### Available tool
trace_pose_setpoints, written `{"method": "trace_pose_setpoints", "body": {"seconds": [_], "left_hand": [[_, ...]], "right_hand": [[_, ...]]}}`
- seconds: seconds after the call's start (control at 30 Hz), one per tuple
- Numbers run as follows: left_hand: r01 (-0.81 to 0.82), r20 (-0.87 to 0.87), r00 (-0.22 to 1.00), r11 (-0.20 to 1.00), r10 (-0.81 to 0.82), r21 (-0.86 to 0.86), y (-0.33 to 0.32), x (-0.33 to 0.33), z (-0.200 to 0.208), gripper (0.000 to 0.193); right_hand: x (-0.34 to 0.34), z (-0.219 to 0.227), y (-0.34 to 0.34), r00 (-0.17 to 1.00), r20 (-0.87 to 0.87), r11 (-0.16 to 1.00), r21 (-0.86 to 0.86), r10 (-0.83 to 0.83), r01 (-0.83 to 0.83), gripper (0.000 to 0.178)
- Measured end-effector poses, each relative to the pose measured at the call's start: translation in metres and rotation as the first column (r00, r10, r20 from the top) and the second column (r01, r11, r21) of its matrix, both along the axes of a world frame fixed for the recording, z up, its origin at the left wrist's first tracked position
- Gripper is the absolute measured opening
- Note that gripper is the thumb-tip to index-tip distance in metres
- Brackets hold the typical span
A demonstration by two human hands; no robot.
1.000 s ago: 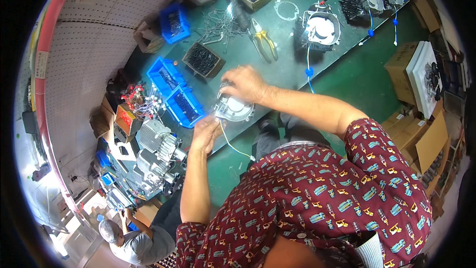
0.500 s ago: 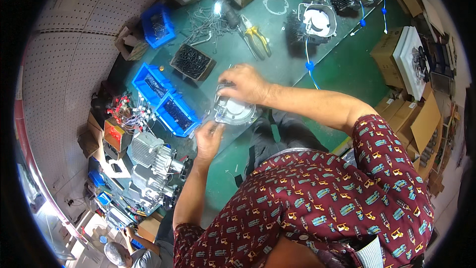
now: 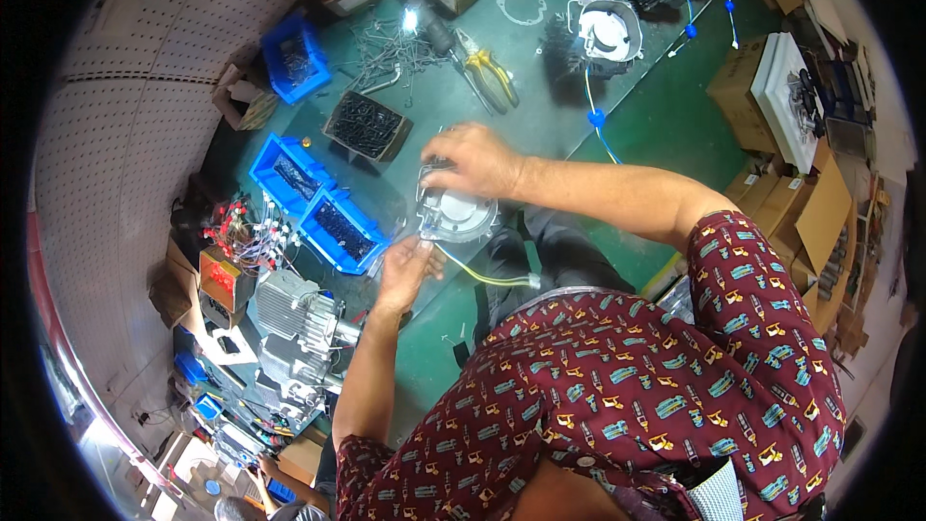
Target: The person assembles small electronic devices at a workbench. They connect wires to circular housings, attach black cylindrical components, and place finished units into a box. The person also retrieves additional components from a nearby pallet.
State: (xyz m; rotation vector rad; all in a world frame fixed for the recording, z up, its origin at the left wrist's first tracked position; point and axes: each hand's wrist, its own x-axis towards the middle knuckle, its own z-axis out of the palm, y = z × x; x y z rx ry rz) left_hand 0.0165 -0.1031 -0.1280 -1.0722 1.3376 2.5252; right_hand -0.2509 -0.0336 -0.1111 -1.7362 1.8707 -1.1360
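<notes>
A round grey metal housing (image 3: 461, 217) with a pale disc in its middle lies at the table's near edge. My right hand (image 3: 475, 162) reaches over its far side, fingers bent and closed around the rim. At the near left side of the housing, my left hand (image 3: 409, 272) is in a pinch where thin yellow and white wires (image 3: 475, 275) come out. Those wires curve off to the right and end in a small pale connector (image 3: 533, 281) by my leg. Fingers partly hide what exactly the left hand pinches.
Blue bins (image 3: 338, 229) of small screws and a box of black screws (image 3: 367, 125) stand beyond my hands. Yellow-handled pliers (image 3: 492, 77) lie near a power screwdriver (image 3: 434, 31). Another housing (image 3: 606, 34) sits far right; motor castings (image 3: 294, 314) stand left. A co-worker is lower left.
The yellow and white wires now stretch out from the housing toward my leg; before, they did not show. My left hand has turned slightly at the rim, while the right keeps its hold.
</notes>
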Motion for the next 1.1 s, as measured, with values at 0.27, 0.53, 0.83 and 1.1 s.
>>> {"method": "trace_pose_setpoints", "body": {"seconds": [0.27, 0.53, 0.83, 1.1], "left_hand": [[0.187, 0.134, 0.982, 0.763, -0.132, -0.618, 0.013, -0.011, 0.012, 0.015], [0.301, 0.284, 0.954, 0.294, -0.1, -0.907, 0.019, -0.016, 0.018, 0.014], [-0.229, 0.074, 0.969, 0.968, 0.237, -0.105, 0.03, -0.011, 0.001, 0.022], [-0.314, 0.11, 0.89, 0.419, 0.443, 0.852, 0.027, -0.01, -0.001, 0.025]], "right_hand": [[0.003, 0.0, 0.0, 1.0, 0.026, 1.0, 0.0, 0.01, -0.01, 0.036], [0.003, 0.004, 0.001, 1.0, 0.013, 1.0, 0.015, -0.012, 0.012, 0.036], [0.003, 0.003, 0.002, 1.0, 0.004, 1.0, -0.018, -0.001, 0.001, 0.036], [0.001, 0.003, -0.003, 0.999, 0.013, 0.998, -0.029, 0.048, -0.048, 0.033]]}}
